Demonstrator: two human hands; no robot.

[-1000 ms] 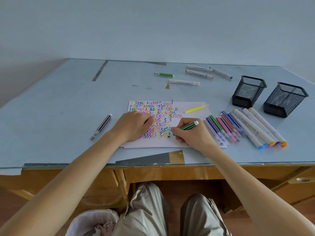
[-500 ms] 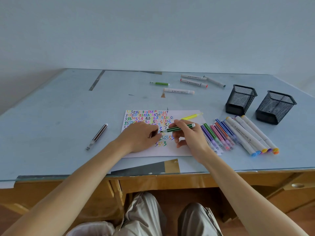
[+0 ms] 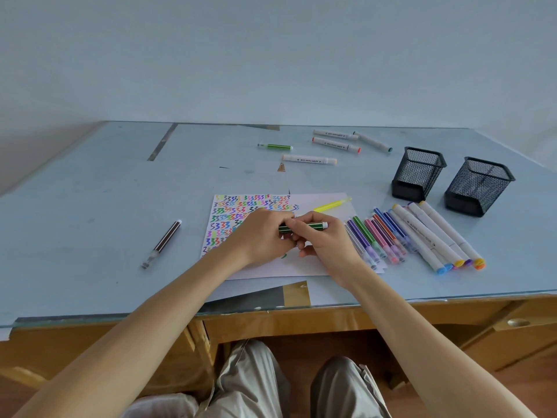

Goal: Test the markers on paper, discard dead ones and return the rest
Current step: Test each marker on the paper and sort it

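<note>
Head view: both hands are meeting over the paper [image 3: 319,203], w/ the green marker [image 3: 304,227] lying roughly level between them, just above the sheet. Left hand [image 3: 262,236] is curling its grip round the marker's left end; whether a cap is in there, can't tell, fingers are hiding it. Right hand [image 3: 325,239] is pinching the barrel nr its middle w/ thumb and fingers, white end poking out to the right.

Paper is lying flat on the tabletop [image 3: 90,212], its left part covered w/ rows of coloured squiggles. A yellow marker [image 3: 331,204] is resting on the sheet's far right corner, tilted.

Just right of the paper, a row of thin coloured markers [image 3: 379,236] is lying side by side, touching, and beside those a row of thick white markers [image 3: 434,233] w/ coloured caps facing the near edge. Behind that row, two black mesh pen cups [image 3: 419,173] are standing upright, close together.

Far side of the tabletop: a light green marker [image 3: 275,146] and four white markers [image 3: 334,144] scattered apart. Well left of the paper, a brown marker [image 3: 164,242] is lying alone, angled.

Below the tabletop edge, the person's knees in light trousers are showing.
</note>
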